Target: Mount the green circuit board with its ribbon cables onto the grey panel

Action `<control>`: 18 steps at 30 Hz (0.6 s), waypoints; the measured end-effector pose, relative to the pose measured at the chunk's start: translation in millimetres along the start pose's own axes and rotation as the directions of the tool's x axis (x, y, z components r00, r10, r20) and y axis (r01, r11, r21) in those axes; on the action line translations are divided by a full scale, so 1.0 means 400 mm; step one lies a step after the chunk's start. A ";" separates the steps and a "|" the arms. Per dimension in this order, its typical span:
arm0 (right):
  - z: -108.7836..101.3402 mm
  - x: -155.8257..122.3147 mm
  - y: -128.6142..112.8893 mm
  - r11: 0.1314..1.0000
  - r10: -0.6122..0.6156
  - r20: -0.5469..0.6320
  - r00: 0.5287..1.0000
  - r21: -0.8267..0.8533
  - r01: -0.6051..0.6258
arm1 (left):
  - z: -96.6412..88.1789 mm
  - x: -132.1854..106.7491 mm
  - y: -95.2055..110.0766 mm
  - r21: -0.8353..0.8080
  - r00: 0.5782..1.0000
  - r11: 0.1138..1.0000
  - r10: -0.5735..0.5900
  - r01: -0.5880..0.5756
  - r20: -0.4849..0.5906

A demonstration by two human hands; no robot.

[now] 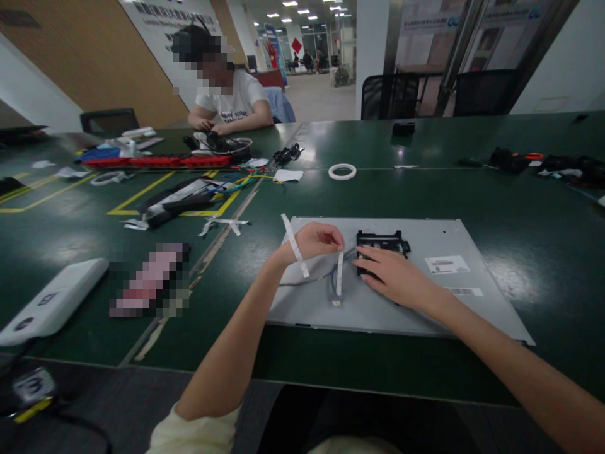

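A flat grey metal panel lies on the table in front of me, with white labels on its right part. On it sits a black plastic frame with grey cables running out to the left. My left hand pinches the upper end of a short strip of white tape, which hangs down by the cables. Another tape strip sticks across my left wrist. Fingers outstretched, my right hand rests on the black frame and covers part of it.
Beyond the panel lies a roll of white tape. To the left are a white power bank, a blurred pink phone-shaped object, tape scraps and a bundle of wires. A person sits across the table.
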State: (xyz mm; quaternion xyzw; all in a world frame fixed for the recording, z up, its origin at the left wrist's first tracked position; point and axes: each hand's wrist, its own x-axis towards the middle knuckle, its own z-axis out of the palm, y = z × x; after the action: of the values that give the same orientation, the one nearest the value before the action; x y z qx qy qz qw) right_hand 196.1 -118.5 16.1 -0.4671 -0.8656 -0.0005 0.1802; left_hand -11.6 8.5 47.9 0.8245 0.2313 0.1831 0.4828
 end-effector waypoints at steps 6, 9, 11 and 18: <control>0.015 0.002 -0.007 0.999 0.027 0.001 1.000 -0.028 -0.027 | -0.016 -0.023 0.073 -0.178 0.969 0.984 0.048 -0.004 0.242; 0.017 0.001 -0.011 0.999 0.031 0.008 0.999 -0.040 -0.031 | -0.021 -0.026 0.072 -0.203 0.944 0.978 0.027 0.043 0.329; 0.016 0.000 -0.014 0.998 0.040 0.012 0.999 -0.043 -0.039 | -0.021 -0.021 0.050 -0.212 0.973 0.976 -0.003 0.054 0.233; 0.004 -0.002 -0.017 0.998 0.061 0.040 0.997 -0.030 -0.060 | -0.002 0.006 -0.027 -0.132 0.956 0.968 -0.233 0.211 -0.180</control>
State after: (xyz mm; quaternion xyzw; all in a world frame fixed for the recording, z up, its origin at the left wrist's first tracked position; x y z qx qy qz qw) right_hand 190.2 -122.7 15.4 -0.4956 -0.8544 0.0020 0.1558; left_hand -12.2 15.1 38.9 0.7434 0.3579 0.2196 0.5207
